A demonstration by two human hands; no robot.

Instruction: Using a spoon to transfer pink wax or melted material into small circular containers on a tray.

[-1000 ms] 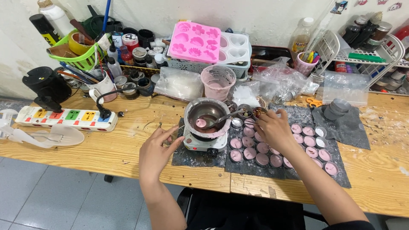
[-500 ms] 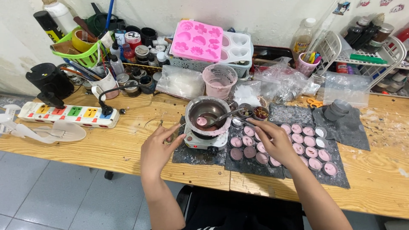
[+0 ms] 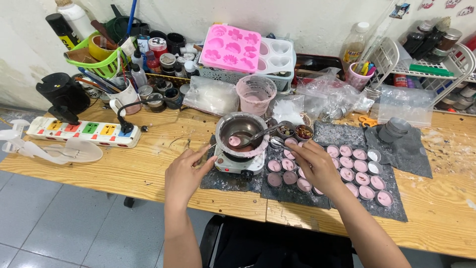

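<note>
My left hand (image 3: pixel 184 172) rests on the wooden bench, left of a small white hot plate (image 3: pixel 241 165). Its fingers pinch a thin stick (image 3: pixel 210 151) that points up toward the plate. On the plate stands a metal pot (image 3: pixel 243 129) with a little pink wax and a spoon (image 3: pixel 259 135) in it. My right hand (image 3: pixel 317 165) hovers over rows of small round tins of pink wax (image 3: pixel 353 171) on a dark felt mat (image 3: pixel 391 211). It holds slim metal tweezers (image 3: pixel 277 144) whose tips point left toward the pot.
Two small bowls of dried bits (image 3: pixel 295 132) stand behind the tins, and a stack of empty tins (image 3: pixel 394 130) at the right. At the back are a pink silicone mould (image 3: pixel 230 49), a pink cup (image 3: pixel 255 94), plastic bags (image 3: pixel 213 97) and jars. A power strip (image 3: pixel 82 131) lies at the left.
My right hand has drawn back from the small bowls toward me and now sits over the nearer tins. My left hand has shifted slightly toward the hot plate.
</note>
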